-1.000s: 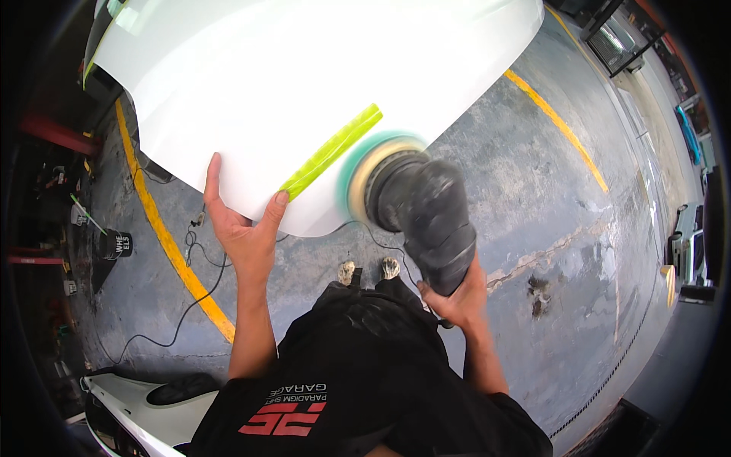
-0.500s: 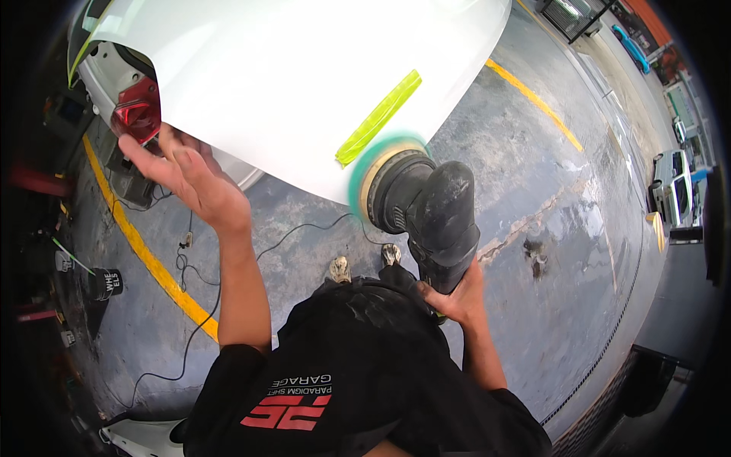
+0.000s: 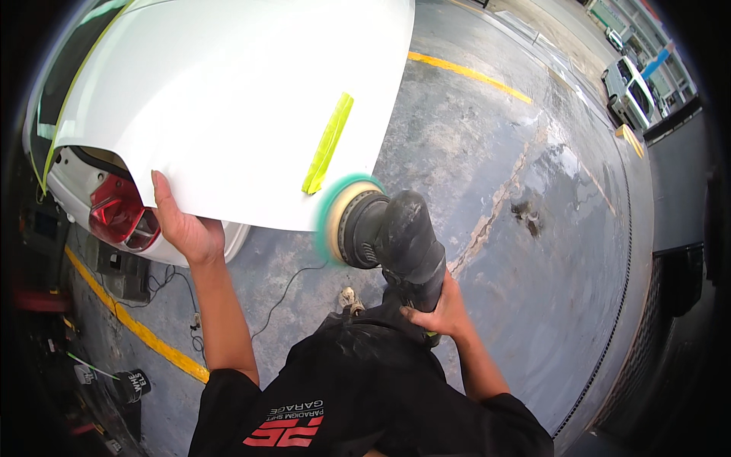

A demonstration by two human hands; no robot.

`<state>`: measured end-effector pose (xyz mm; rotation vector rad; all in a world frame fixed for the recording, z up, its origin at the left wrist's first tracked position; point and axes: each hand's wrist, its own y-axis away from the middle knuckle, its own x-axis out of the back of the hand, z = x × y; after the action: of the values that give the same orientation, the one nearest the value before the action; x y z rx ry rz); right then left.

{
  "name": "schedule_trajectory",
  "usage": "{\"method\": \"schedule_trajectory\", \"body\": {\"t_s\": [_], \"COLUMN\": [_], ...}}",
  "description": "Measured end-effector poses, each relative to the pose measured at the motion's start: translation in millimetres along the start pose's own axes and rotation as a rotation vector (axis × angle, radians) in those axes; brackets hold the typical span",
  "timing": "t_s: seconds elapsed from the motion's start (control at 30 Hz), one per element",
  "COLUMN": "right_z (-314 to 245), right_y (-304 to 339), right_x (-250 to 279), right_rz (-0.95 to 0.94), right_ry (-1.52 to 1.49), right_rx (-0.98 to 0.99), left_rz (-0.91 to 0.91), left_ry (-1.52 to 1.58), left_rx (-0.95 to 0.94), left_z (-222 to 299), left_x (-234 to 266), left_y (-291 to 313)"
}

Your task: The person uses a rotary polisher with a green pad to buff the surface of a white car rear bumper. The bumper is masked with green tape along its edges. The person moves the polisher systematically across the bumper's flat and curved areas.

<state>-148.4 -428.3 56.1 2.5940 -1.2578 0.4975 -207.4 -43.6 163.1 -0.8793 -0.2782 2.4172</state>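
My right hand (image 3: 443, 311) is wrapped around the handle of a black power polisher (image 3: 415, 236). The green rim of its round foam pad (image 3: 326, 217) looks blurred, and the pad meets the edge of a raised white car trunk lid (image 3: 244, 91). My left hand (image 3: 189, 234) grips that lid's edge, thumb on top, with the other fingers hidden beneath it. A strip of yellow-green tape (image 3: 329, 145) sticks to the lid near the pad. Beside my left hand is a red tail light (image 3: 116, 212).
A dark cord (image 3: 283, 298) runs across the grey concrete floor (image 3: 487, 167) near my shoe (image 3: 349, 297). Yellow lines (image 3: 145, 329) cross the floor. A black bucket (image 3: 135, 387) stands at the lower left. A white vehicle (image 3: 630, 93) is parked far right.
My left hand, spread near the tail light before, now clasps the lid's edge. The view has shifted, so polisher and tape appear further left and lower.
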Motion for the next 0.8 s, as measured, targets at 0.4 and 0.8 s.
{"method": "schedule_trajectory", "body": {"t_s": [0.4,0.8], "right_z": [21.3,52.6], "right_y": [-119.6,-165.0], "right_x": [64.6,80.4], "right_rz": [-0.029,-0.024], "right_ry": [-0.151,-0.22], "right_rx": [-0.058,0.021], "left_rz": [0.083,-0.266], "left_ry": [0.044,0.252], "left_rx": [0.003,0.042], "left_z": [-1.7,2.0], "left_x": [-0.2,20.9], "left_y": [7.5,-1.5]}}
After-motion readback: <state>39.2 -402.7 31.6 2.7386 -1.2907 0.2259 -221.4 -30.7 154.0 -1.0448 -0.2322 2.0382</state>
